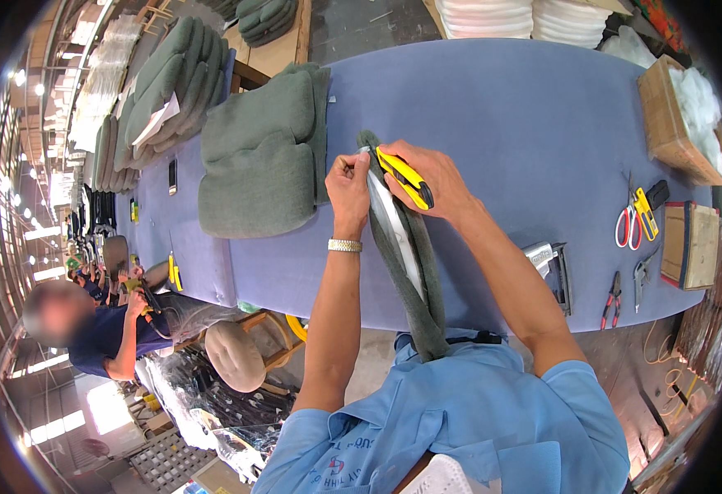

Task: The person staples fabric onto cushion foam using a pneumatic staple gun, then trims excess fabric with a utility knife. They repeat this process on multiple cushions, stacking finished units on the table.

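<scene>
A grey-green padded cushion (432,280) stands on its narrow edge against my body, reaching over the near edge of the table. Along that edge its cover gapes, baring a white strip (402,239). My left hand (348,188) pinches the cover near the cushion's far end, fingers closed. Wrapped round a yellow utility knife (400,173), my right hand (441,179) is close beside the left fingertips. The knife's tip meets the cushion near the pinched spot, where the blade is too small to make out. Left of my hands lie matching cushions (258,185).
On the blue table (493,107), the right side holds a staple gun (563,280), scissors (627,226), another yellow knife (646,216), pliers (613,300) and a carton of white stuffing (665,123). More cushions (163,99) are stacked far left. A co-worker (122,337) holds a tool at left.
</scene>
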### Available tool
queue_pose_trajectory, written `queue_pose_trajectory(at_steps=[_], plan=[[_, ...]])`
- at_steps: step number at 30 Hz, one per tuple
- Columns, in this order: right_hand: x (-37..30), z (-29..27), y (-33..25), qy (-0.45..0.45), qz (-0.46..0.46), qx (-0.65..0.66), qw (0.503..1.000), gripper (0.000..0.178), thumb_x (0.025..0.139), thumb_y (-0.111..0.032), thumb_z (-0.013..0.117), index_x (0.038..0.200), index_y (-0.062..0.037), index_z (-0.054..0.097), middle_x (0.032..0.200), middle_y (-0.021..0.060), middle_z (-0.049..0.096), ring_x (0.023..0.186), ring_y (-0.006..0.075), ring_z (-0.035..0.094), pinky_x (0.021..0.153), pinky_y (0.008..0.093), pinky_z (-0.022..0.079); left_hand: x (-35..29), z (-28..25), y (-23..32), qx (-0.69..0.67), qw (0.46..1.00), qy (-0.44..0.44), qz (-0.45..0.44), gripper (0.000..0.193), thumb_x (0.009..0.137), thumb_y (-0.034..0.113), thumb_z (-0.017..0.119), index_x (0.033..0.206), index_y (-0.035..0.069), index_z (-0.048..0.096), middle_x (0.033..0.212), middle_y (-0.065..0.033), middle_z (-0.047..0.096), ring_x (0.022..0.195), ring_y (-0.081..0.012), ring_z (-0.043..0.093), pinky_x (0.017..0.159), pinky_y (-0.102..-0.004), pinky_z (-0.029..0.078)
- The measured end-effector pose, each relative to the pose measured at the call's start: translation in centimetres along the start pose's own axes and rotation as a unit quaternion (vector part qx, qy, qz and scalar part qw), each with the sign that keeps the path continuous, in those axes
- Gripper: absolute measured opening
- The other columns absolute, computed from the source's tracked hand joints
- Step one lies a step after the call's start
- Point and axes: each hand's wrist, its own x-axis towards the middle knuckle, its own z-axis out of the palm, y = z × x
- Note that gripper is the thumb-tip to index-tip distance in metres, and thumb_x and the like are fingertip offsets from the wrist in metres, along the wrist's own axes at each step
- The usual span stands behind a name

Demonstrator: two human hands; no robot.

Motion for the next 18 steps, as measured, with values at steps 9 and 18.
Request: queue_pose_trajectory(at_steps=[9,18], plan=[[-0.4,-0.5,0.2,-0.007,-0.004,0.017,1.000,0.035,0.089,-0.018,0.070,0.122,-0.0093,0.061,0.096,0.0137,0.071,0.087,0.0417,0.067,0.072,0.0483,0.053,0.2,-0.3,-0.2,-0.019,1.000,-0.016,-0.003,0.020,0.101,0.020,0.073,0.098,0.002,0.067,0.088,0.0024,0.065,0.076,-0.0035,0.053,0.068,-0.0200,0.043],[-0.9,-1.2,-0.1,-0.029,-0.015,0.018,0.999,0.036,0.088,-0.014,0.071,0.122,-0.0088,0.061,0.095,0.0129,0.070,0.083,0.0392,0.067,0.072,0.0450,0.053,0.1,-0.1,0.3,0.003,1.000,-0.006,-0.007,0.023,0.100,0.024,0.074,0.094,0.002,0.068,0.083,0.0037,0.062,0.074,-0.0035,0.050,0.066,-0.0217,0.041]])
